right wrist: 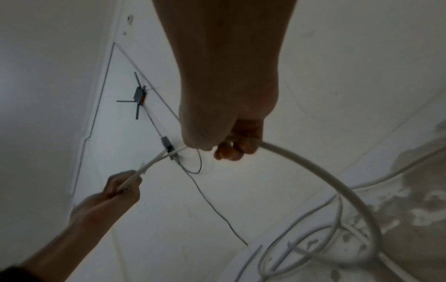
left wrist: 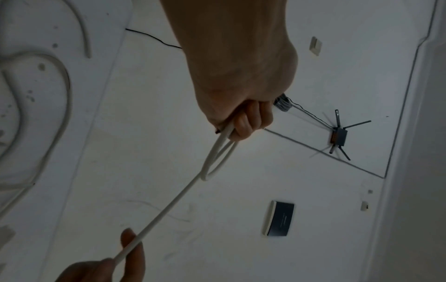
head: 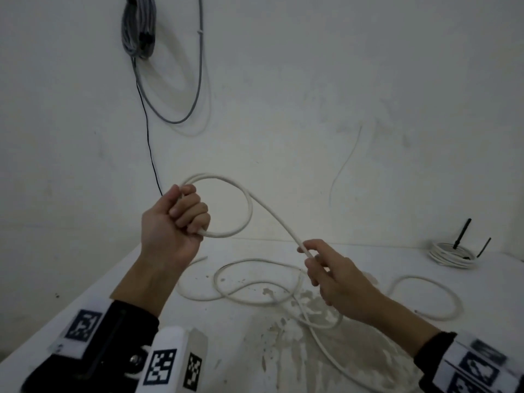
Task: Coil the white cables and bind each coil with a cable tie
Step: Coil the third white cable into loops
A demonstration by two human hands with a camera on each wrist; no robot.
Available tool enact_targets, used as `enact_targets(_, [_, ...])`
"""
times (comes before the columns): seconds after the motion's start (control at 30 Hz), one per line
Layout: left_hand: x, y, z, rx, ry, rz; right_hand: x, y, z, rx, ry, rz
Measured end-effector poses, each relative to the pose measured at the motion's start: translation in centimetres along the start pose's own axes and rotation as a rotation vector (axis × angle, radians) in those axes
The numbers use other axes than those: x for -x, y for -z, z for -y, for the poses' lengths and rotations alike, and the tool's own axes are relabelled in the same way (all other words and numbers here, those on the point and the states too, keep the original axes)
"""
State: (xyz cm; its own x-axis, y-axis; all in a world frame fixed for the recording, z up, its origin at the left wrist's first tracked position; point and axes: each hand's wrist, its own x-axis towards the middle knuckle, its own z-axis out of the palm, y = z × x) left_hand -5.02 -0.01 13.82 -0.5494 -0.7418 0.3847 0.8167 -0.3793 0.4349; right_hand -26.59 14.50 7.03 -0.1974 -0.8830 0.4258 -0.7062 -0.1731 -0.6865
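- The left hand (head: 177, 219) is fisted around the white cable (head: 246, 207), its fingers (head: 195, 212) curled tight on the start of a coil; one loop stands out just past the knuckles.
- The right hand (head: 331, 272) pinches the same cable between thumb and fingertips, a short run beyond that loop, with the line stretched straight between the two hands.
- To do this turn well, I'd judge the right fingers should let the cable slide through, then carry the next length round to the left fist at the same loop size, giving a slight twist so it lies flat against the first loop.
- Behind the right fingers the slack drops to the desk (head: 99, 279) and sprawls in crossing loops (head: 255, 285); those crossings could snag as the cable is drawn up.
- Well beyond the right fingers, at the desk's far edge, lies a finished white coil (head: 450, 255) with black cable ties (head: 461, 233) sticking up.
- On the wall past the left fingers hang a grey cable bundle (head: 139, 26) and a thin black wire (head: 149, 137), clear of the work.
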Motion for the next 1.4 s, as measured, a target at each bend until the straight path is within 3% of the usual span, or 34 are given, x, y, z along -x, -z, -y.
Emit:
enact_targets(0.1, [0.1,-1.0,0.5,-0.049,-0.089,-0.027,-0.4,-1.2,0.2,0.223,0.291,-0.139])
enact_targets(0.33, [0.7,-2.3,1.7,-0.425,-0.251,0.068,-1.4,-0.7,4.0,0.629,0.720,-0.206])
enact_targets(0.5, [1.8,-2.2,3.3,-0.947,-0.328,0.273,-2.6,-0.1,6.2,0.799,0.803,-0.208])
enact_targets(0.63, [2.1,-1.9,3.8,-1.324,-0.370,0.277,-2.9,0.7,6.2,0.885,0.837,-0.198])
enact_targets(0.73, [2.4,-1.6,4.3,-1.479,-0.319,0.277,-2.6,0.8,6.5,0.852,0.929,-0.204])
enact_targets(0.83, [2.6,-1.5,4.9,-1.443,-0.137,0.278,-3.0,1.0,6.9,0.720,0.974,-0.261])
enact_targets(0.93, [2.5,-2.0,4.6,-1.160,0.183,0.257,-3.6,0.9,6.3,0.712,0.864,-0.311])
enact_targets(1.03, [2.3,-2.2,3.7,-0.881,0.436,0.235,-3.7,1.2,5.2,0.672,0.622,-0.311])
enact_targets(1.1, [2.1,-1.5,3.1,-0.645,0.611,0.235,-3.6,1.0,5.0,0.468,0.432,-0.180])
enact_targets(1.17, [1.8,-0.6,3.0,-0.329,0.759,0.322,-3.4,0.5,5.7,0.128,0.214,0.060])
enact_targets(1.27, [2.5,-0.3,3.3,-0.088,0.793,0.357,-2.8,0.4,6.9,-0.356,-0.097,0.267])
enact_targets(1.33, [2.8,-0.3,3.3,-0.079,0.758,0.351,-2.4,0.7,7.2,-0.540,-0.136,0.315])
enact_targets(1.4, [2.3,0.1,3.1,-0.103,0.711,0.335,-2.2,0.7,7.5,-0.650,-0.149,0.266])
